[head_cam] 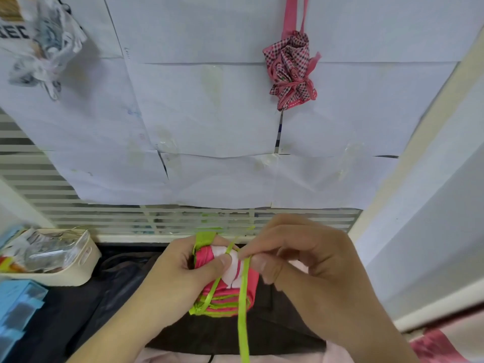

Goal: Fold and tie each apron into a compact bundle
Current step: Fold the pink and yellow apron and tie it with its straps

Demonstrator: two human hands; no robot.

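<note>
A folded pink apron bundle [247, 289] with lime-green trim is held up in front of me. My left hand [183, 271] grips its left side, thumb pressing a green strap against the white patch on its face. My right hand [301, 260] pinches a lime-green tie strap [242, 320] at the bundle's top right; the strap runs down over the bundle and hangs past the bottom of the view. A second thin green strap crosses the bundle diagonally. A tied pink checked apron bundle [290, 69] hangs on the wall by a pink strap.
White paper sheets [209, 113] cover the wall ahead, with window blinds [39, 179] behind them. A cream basket [76, 258] of packets sits at the left, beside a blue box [18, 302]. A dark surface [78, 318] lies below the hands. A crumpled plastic bag [44, 45] hangs top left.
</note>
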